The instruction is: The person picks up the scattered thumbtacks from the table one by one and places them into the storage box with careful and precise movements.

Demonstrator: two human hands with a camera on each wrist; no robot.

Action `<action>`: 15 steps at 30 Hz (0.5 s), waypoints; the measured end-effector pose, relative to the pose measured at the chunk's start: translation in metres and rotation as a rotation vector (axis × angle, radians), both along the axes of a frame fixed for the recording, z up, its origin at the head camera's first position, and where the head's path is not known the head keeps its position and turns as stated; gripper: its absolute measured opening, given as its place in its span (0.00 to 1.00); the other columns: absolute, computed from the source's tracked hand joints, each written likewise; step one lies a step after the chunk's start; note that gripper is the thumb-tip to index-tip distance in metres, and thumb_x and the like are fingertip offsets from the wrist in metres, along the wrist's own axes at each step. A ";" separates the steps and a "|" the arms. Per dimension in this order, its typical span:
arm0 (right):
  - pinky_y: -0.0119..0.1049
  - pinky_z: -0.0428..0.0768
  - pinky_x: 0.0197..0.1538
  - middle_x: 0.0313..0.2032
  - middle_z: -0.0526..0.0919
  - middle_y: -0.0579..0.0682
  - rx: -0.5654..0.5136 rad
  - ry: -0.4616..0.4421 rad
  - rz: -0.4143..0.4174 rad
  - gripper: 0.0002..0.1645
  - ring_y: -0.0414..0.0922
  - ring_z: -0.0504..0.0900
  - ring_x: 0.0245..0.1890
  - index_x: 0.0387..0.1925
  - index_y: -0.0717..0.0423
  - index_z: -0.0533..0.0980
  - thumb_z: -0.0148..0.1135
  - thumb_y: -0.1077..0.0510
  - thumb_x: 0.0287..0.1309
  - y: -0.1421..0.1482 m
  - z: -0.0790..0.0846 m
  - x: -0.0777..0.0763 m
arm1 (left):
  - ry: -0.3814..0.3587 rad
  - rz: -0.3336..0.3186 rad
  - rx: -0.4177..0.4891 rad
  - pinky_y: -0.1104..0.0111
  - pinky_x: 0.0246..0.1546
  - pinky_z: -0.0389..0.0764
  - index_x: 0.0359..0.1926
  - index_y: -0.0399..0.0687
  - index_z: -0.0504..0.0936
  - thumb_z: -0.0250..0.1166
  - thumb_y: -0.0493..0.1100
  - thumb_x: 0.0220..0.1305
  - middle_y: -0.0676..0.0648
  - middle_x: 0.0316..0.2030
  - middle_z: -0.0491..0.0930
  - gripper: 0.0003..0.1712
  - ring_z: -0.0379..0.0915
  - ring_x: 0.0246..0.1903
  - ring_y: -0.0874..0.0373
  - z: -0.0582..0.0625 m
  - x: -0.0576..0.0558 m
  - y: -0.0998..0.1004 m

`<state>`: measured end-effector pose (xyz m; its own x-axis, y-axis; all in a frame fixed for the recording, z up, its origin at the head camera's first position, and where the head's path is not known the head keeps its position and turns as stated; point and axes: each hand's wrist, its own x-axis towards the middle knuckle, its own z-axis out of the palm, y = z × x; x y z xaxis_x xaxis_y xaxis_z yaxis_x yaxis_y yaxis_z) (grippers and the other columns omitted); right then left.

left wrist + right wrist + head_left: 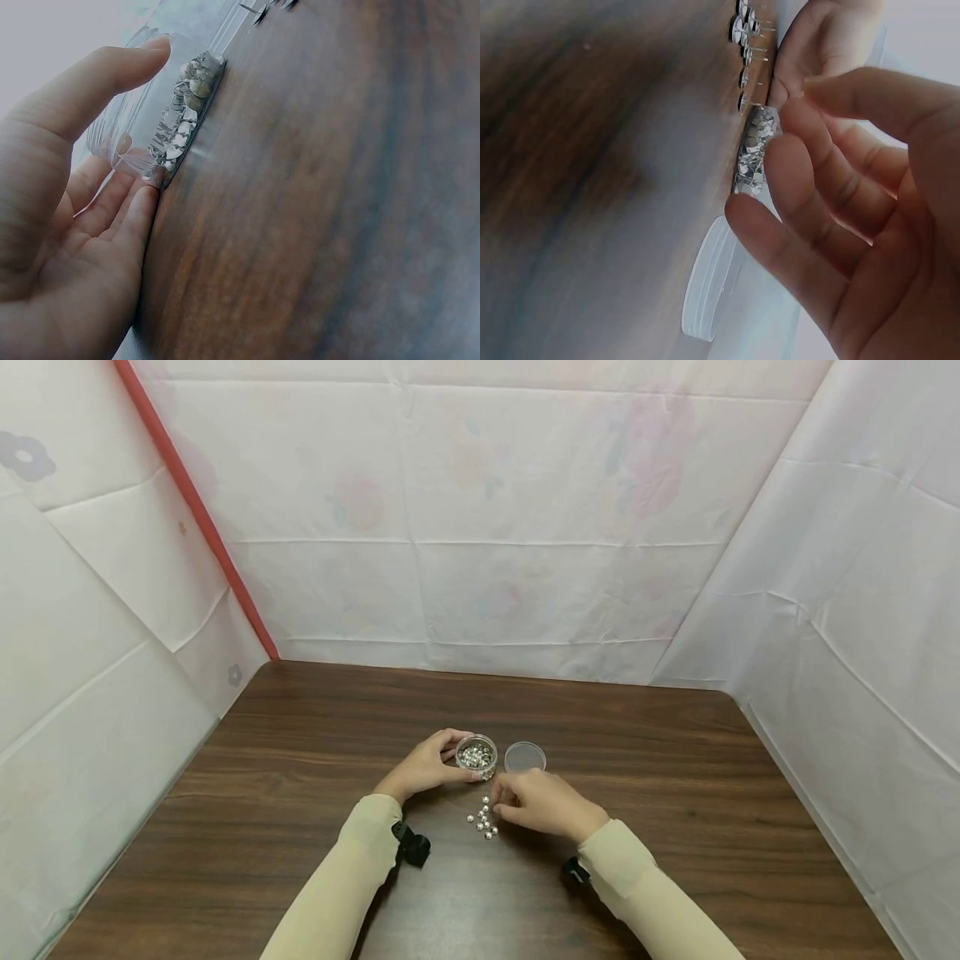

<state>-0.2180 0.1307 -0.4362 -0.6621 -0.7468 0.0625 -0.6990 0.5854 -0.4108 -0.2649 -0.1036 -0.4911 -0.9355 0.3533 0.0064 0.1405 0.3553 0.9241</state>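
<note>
My left hand [426,767] grips a small clear round jar [457,762] by its side, thumb at the near side and fingers around the far side. Inside the jar lie many silver thumbtacks [475,755], also seen through its wall in the left wrist view. Several loose thumbtacks [486,825] rest on the table just in front of the jar; in the right wrist view they stand points up. Beside them hovers my right hand [543,802], its thumb and index fingertips close together. Whether a thumbtack is between those fingertips is hidden.
A clear round lid [525,757] lies on the table to the right of the jar, just beyond my right hand. The dark wooden table [315,727] is bordered by white cloth at the back [465,585] and on both sides.
</note>
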 end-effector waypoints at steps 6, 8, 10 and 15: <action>0.22 0.73 0.23 0.21 0.76 0.34 -0.011 -0.049 0.084 0.03 0.27 0.70 0.20 0.32 0.45 0.77 0.62 0.57 0.55 0.001 -0.003 0.005 | -0.012 0.005 0.002 0.59 0.56 0.75 0.56 0.61 0.71 0.77 0.52 0.42 0.53 0.54 0.70 0.38 0.67 0.54 0.60 0.000 0.000 0.000; 0.22 0.73 0.24 0.21 0.76 0.34 -0.019 -0.067 0.094 0.03 0.27 0.71 0.21 0.31 0.45 0.77 0.62 0.58 0.55 0.001 -0.003 0.006 | -0.010 0.002 0.002 0.59 0.57 0.74 0.56 0.61 0.71 0.77 0.52 0.42 0.53 0.54 0.70 0.38 0.67 0.54 0.60 0.000 -0.001 0.000; 0.21 0.73 0.24 0.22 0.76 0.34 -0.017 -0.073 0.100 0.03 0.27 0.71 0.21 0.30 0.46 0.77 0.62 0.59 0.54 0.001 -0.003 0.008 | -0.009 0.002 0.003 0.59 0.57 0.74 0.56 0.60 0.71 0.77 0.53 0.41 0.52 0.54 0.70 0.39 0.67 0.54 0.60 0.000 -0.001 -0.001; 0.21 0.73 0.24 0.22 0.76 0.34 0.009 -0.069 0.111 0.02 0.27 0.71 0.22 0.29 0.46 0.77 0.63 0.58 0.54 0.000 -0.003 0.011 | -0.012 0.011 0.006 0.59 0.58 0.74 0.56 0.59 0.71 0.77 0.53 0.40 0.51 0.55 0.70 0.39 0.67 0.54 0.59 0.001 0.000 0.000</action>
